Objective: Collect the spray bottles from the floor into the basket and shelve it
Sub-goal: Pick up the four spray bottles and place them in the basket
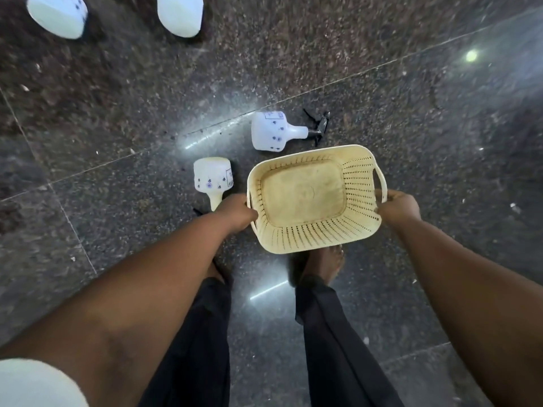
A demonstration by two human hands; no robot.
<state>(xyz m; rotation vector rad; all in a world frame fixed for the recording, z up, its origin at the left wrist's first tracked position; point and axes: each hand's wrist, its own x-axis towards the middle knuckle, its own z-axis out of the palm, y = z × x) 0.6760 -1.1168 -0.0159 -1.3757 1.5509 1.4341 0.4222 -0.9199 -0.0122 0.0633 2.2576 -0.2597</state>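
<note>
I hold an empty cream plastic basket (364, 183) with slotted walls above the floor. My left hand (236, 214) grips its left rim and my right hand (399, 208) grips the handle side on the right. A white spray bottle (213, 176) with small blue flowers lies on the floor just left of the basket, its neck pointing toward me and partly hidden by my left hand. A second white spray bottle (273, 130) with a black trigger head lies beyond the basket. Two more white bottles (58, 14) (180, 13) sit at the top left edge, cut off by the frame.
The floor is dark polished granite tile (411, 98) with light reflections. My bare feet (326, 264) and dark trousers are directly below the basket. A white sleeve (32, 383) shows at the bottom left corner.
</note>
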